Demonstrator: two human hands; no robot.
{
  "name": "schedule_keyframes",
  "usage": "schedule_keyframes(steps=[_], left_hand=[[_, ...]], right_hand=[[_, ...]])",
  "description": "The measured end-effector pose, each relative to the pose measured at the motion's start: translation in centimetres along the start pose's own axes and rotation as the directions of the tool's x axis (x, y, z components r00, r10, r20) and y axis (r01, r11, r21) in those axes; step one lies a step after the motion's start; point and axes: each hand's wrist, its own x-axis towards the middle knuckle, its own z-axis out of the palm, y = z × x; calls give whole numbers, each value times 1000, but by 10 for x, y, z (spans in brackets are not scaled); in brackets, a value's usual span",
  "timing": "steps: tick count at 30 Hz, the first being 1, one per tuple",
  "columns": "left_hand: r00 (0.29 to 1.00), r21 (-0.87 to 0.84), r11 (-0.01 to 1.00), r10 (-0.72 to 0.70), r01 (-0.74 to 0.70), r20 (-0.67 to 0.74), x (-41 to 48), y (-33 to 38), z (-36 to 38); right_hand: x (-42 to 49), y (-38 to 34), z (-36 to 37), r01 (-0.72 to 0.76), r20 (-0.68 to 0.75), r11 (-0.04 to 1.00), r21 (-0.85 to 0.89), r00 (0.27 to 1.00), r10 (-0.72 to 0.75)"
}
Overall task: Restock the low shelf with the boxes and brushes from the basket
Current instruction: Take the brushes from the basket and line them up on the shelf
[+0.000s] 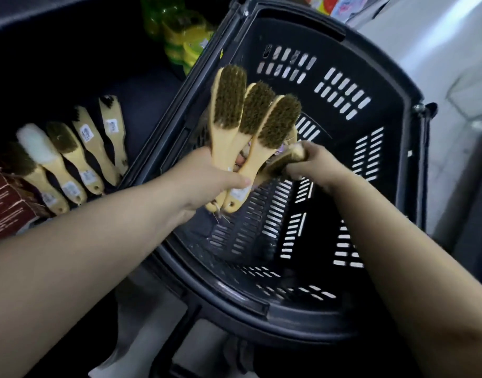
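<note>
Brushes (250, 113), three of them, stand fanned with bristles up in the left hand (212, 175), whose fingers wrap their pale wooden handles. Just to its right, the right hand (313, 162) is curled around a fourth brush (287, 156), blurred, right beside the bunch. Both hands are close together over the black slotted basket (261, 305). Left of the left hand, on the low shelf (147, 105), a row of brushes (70, 159) lies side by side, with a dark red box (5, 205) beyond them.
</note>
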Motion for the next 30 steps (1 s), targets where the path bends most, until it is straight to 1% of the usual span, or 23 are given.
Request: schedule_keyframes(steps=[3,5,7,9,12,14,17,19,21,23,26,28,30], left_hand=[[999,-25,999,41,-42,-34,4,8,2],[998,-70,996,58,-60,-34,0,14,3],[997,-134,988,70,-71,-16,-7,17,3],[997,-222,972,73,-71,-1,-17,19,3],[996,-319,944,90,-81,12,-38,22,-3],[995,-365,926,102,-90,13,-54,22,-11],[995,-414,905,98,-95,-16,-76,16,-29],[995,-442,892,73,-97,-70,-88,11,-44],[991,-505,857,48,-103,-121,-100,8,-60],[990,-548,828,53,-116,-129,-112,4,-74],[989,-547,824,100,-145,-110,-132,-3,-88],[987,-533,831,130,-160,-95,-144,-9,-96],[985,-500,849,149,-171,-85,-155,-15,-103]], right_hand=[[-45,-33,-26,76,72,956,285,992,-100],[-70,-49,-36,81,81,885,459,988,-132],[-88,-62,-36,70,76,792,607,986,-146],[-101,-77,-28,62,55,696,715,988,-145],[-113,-103,-5,78,-8,584,808,992,-123],[-118,-120,16,109,-47,554,825,991,-125],[-125,-143,47,181,-87,595,783,979,-183],[-130,-155,66,204,-76,617,760,971,-227],[-135,-167,84,196,-41,615,764,966,-257],[-141,-179,102,182,-9,635,751,964,-265],[-147,-192,129,152,14,647,747,970,-245],[-150,-197,145,151,5,657,738,973,-229],[-152,-200,161,154,20,679,718,970,-242]])
